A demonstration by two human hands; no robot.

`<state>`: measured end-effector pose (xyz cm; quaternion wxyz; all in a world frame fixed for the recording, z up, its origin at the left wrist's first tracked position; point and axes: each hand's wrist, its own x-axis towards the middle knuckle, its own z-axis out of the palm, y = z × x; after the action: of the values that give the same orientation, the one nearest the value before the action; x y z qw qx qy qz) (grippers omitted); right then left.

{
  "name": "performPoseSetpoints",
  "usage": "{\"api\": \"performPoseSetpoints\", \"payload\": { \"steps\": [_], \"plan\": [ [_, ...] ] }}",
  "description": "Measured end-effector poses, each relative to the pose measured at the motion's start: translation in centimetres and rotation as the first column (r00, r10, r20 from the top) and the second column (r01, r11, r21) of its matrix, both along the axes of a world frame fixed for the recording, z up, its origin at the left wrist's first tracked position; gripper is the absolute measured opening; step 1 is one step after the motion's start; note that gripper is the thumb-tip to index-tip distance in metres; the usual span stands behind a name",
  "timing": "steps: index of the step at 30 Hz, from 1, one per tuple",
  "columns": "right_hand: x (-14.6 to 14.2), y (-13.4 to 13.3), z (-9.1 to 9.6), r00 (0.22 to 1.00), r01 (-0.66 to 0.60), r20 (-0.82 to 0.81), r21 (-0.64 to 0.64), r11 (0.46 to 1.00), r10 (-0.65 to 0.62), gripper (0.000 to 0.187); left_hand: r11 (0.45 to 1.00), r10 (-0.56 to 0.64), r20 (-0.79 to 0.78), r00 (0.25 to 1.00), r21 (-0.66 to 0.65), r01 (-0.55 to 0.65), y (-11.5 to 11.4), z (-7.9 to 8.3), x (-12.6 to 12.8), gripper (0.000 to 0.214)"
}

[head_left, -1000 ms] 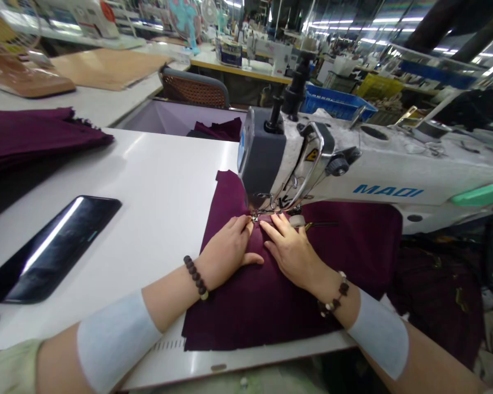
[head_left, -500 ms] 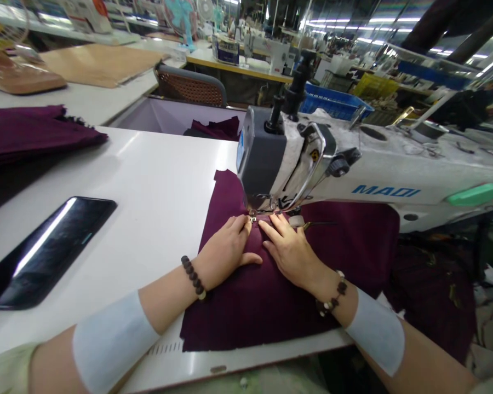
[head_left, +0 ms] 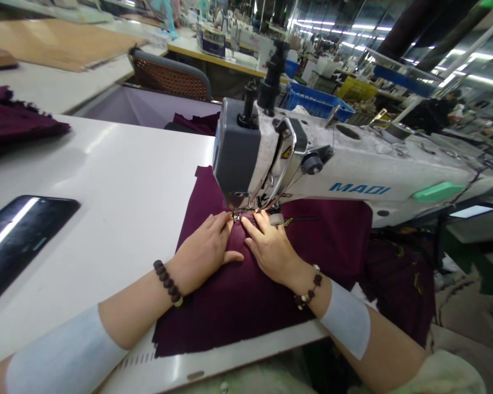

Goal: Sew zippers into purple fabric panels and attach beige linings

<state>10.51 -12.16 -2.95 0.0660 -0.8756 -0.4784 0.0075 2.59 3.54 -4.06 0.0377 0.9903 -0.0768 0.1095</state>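
Observation:
A maroon fabric panel (head_left: 230, 306) lies flat under the needle of a white sewing machine (head_left: 304, 164). My left hand (head_left: 203, 249) rests on the panel just left of the presser foot (head_left: 236, 216), fingertips beside it and thumb stretched out to the right. To the right of the foot, my right hand (head_left: 271, 246) lies on the cloth with its fingers spread, pressing near a zipper seam. A brass-coloured zipper pull (head_left: 288, 221) shows past my right fingers. Both hands lie flat on the cloth and grip nothing.
A black phone (head_left: 28, 235) lies on the white table (head_left: 135, 169) at left. More maroon cloth (head_left: 20, 117) is piled at the far left. Behind the machine stand a chair (head_left: 170, 76) and a blue basket (head_left: 316, 101). Maroon pieces (head_left: 398, 279) hang at right.
The whole view has shifted, so the machine, cloth and hands appear further left. Both hands keep nearly the same place on the cloth, beside the presser foot.

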Motion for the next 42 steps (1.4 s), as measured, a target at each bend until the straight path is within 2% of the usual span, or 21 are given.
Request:
{"api": "performPoseSetpoints", "payload": {
  "steps": [11,19,29,36,39,42],
  "plan": [
    [0.4,0.2,0.0,1.0,-0.012,0.01,0.01,1.0,0.012,0.042,0.997,0.017,-0.053,0.998,0.071,-0.013,0.1,0.6,0.5,0.075],
    [0.7,0.5,0.6,1.0,-0.006,0.009,0.0,1.0,0.006,0.041,1.0,-0.007,-0.054,0.999,-0.012,0.007,0.4,0.7,1.0,0.069],
    [0.9,0.5,0.5,1.0,-0.012,0.018,0.004,1.0,0.012,0.041,1.0,0.002,-0.077,0.997,0.013,-0.001,0.4,1.0,1.0,0.064],
    [1.2,0.6,0.2,0.999,-0.026,-0.04,0.043,0.999,0.027,0.04,0.996,0.019,-0.072,0.997,-0.081,-0.025,0.4,0.7,1.1,0.067],
    [1.6,0.2,0.6,0.991,-0.06,-0.118,0.082,0.995,0.069,0.041,0.991,0.014,-0.115,0.993,-0.128,-0.029,0.2,1.2,0.1,0.068],
    [1.8,-1.6,1.4,0.98,-0.102,-0.155,0.164,0.981,0.127,0.041,0.997,-0.044,-0.217,0.975,-0.079,0.027,-0.1,1.6,-2.2,0.092]
  ]
}}
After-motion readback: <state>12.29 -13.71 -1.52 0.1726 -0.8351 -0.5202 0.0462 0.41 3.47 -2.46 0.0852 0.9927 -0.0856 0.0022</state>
